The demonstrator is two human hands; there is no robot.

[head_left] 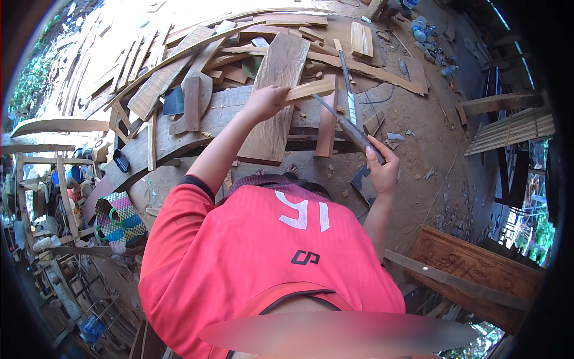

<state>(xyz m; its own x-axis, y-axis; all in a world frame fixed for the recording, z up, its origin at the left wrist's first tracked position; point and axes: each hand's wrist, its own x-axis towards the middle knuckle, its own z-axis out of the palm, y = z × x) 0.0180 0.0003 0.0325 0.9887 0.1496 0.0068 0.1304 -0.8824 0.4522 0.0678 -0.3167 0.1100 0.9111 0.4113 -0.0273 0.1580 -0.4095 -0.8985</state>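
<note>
My left hand is closed round one end of a short pale wood block, held up over a broad plank. In my right hand is a long-handled blade tool with a dark handle and a thin metal blade. The blade points up and left toward the block's underside; whether its tip touches is too small to tell. Just beyond it, a long narrow strip with a shiny lower part and a pale upper end lies slanted. A reddish board stands out beside the broad plank.
A thick curved timber spans in front of me. Beyond lie heaped boards and offcuts. Plastic bottles lie far right. A woven basket stands at left, and a carved wooden panel is at lower right.
</note>
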